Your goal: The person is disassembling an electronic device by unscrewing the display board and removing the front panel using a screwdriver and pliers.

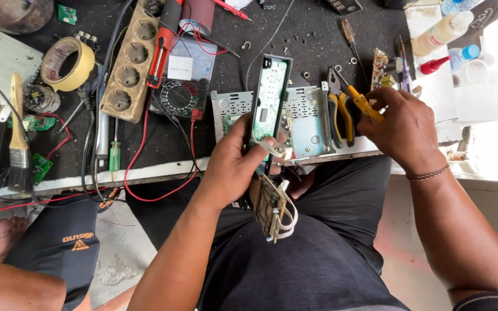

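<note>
My left hand [234, 164] grips a narrow front panel with a green circuit board [270, 98], held upright at the table's front edge. Below it a second small brown board [271, 204] with white wires hangs over my lap. My right hand [402, 126] is closed on yellow-handled pliers [361, 102] at the right side of the bench. A perforated metal chassis [306, 118] lies on the table between both hands, with black-and-yellow cutters [336, 112] resting on it.
A beige power strip [131, 63], a multimeter [183, 80] with red leads, a red soldering tool [162, 43], a tape roll [67, 63], a brush [17, 132], screwdrivers and small green boards crowd the left. Bottles [442, 34] stand at the right. Another person's knee [12, 285] shows at bottom left.
</note>
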